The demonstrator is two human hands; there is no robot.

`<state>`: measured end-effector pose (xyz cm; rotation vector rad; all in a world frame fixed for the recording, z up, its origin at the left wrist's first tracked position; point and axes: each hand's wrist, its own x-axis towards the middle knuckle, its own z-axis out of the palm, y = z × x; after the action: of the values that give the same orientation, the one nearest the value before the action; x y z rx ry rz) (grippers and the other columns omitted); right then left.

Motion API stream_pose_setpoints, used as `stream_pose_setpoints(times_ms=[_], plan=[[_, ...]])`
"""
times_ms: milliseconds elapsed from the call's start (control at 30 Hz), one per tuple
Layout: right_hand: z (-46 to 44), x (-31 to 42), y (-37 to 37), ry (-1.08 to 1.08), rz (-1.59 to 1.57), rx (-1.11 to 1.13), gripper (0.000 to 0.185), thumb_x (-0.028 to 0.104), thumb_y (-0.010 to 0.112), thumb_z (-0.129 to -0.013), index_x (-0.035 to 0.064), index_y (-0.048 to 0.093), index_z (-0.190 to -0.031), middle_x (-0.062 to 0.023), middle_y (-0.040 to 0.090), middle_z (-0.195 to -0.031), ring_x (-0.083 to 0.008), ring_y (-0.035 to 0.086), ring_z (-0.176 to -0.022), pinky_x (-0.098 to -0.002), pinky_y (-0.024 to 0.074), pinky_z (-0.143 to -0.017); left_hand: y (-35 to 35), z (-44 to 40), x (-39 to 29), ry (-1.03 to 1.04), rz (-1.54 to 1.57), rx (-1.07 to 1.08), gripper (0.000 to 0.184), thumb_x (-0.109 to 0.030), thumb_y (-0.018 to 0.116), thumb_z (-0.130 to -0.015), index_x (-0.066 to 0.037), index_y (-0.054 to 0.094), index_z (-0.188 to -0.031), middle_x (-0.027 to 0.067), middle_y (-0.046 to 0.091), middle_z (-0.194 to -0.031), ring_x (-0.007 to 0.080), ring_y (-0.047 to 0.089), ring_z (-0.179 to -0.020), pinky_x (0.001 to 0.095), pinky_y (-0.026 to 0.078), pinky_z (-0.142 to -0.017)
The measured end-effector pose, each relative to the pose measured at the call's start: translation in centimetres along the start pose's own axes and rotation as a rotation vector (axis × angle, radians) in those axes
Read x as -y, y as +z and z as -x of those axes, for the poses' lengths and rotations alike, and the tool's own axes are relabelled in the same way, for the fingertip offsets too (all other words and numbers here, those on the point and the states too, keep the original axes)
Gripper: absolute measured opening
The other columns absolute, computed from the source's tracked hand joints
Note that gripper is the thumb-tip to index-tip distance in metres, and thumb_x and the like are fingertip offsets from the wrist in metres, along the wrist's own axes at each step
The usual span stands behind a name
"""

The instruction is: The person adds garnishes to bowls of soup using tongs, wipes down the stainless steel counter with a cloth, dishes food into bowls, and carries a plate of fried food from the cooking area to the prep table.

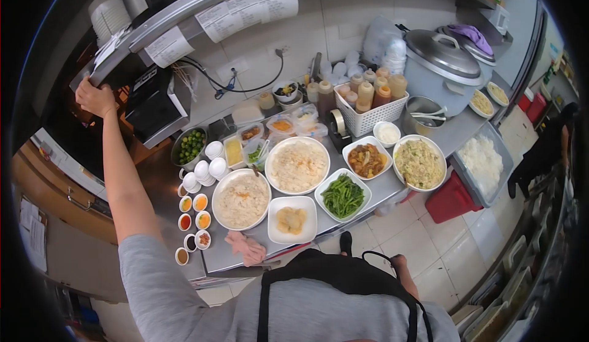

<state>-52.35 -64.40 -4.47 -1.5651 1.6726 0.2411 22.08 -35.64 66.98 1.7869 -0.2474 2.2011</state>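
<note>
My left hand [95, 98] is raised at the far left, its fingers curled on the end of the metal shelf rail [138, 40]. Paper slips [112, 49] stick out just above it. Down by my right side, my right hand [399, 261] is closed at the end of a looped black apron string [375, 253]. Its fingers show only in part. In front of me stand two large bowls of pale food [299, 164], [242, 198], a square dish of leafy greens [343, 196], a square white dish with pale pieces [291, 220] and a dish of brown stew [367, 160].
Small sauce cups [185, 222] and a pink cloth [245, 248] lie along the counter's front left. A white basket of squeeze bottles [374, 114] and a large lidded pot [443, 66] stand behind. At right are a red bin [451, 199] and a person in dark clothes [548, 149].
</note>
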Motion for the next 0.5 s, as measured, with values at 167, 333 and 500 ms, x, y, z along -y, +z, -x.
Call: stream_pose_setpoints(times_ms=[167,333,500], plan=[[0.5,-0.1,-0.2,0.028,-0.067,-0.015,0.02,0.022,0.062,-0.069,0.0043,0.064,-0.077,-0.0093,0.063,-0.061,-0.0172,0.061,-0.052,-0.0302,0.0495,-0.054,0.2,0.0,0.4,0.004,0.01,-0.001,0.042,-0.012,0.061,-0.058,-0.015,0.053,-0.1,0.0043,0.051,-0.101,0.0274,0.043,-0.104,0.0439,0.037,-0.084],[-0.2,-0.9,0.1,-0.076,0.157,-0.059,0.027,0.031,0.058,-0.072,0.0045,0.065,-0.073,-0.0107,0.064,-0.071,-0.0232,0.062,-0.072,-0.0351,0.0477,-0.071,1.3,-0.6,1.6,0.057,-0.252,0.181,0.043,-0.021,0.062,-0.058,-0.018,0.058,-0.101,0.0043,0.057,-0.098,0.0236,0.051,-0.098,0.0389,0.038,-0.086],[-3.2,-3.1,1.9,-0.1,0.312,-0.036,0.031,0.034,0.052,-0.074,0.0068,0.066,-0.068,-0.0144,0.063,-0.076,-0.0298,0.06,-0.076,-0.0383,0.0471,-0.07,4.3,1.4,4.7,0.102,-0.227,0.063,0.043,-0.022,0.061,-0.061,-0.018,0.056,-0.104,0.0051,0.057,-0.1,0.026,0.054,-0.095,0.0385,0.042,-0.082]])
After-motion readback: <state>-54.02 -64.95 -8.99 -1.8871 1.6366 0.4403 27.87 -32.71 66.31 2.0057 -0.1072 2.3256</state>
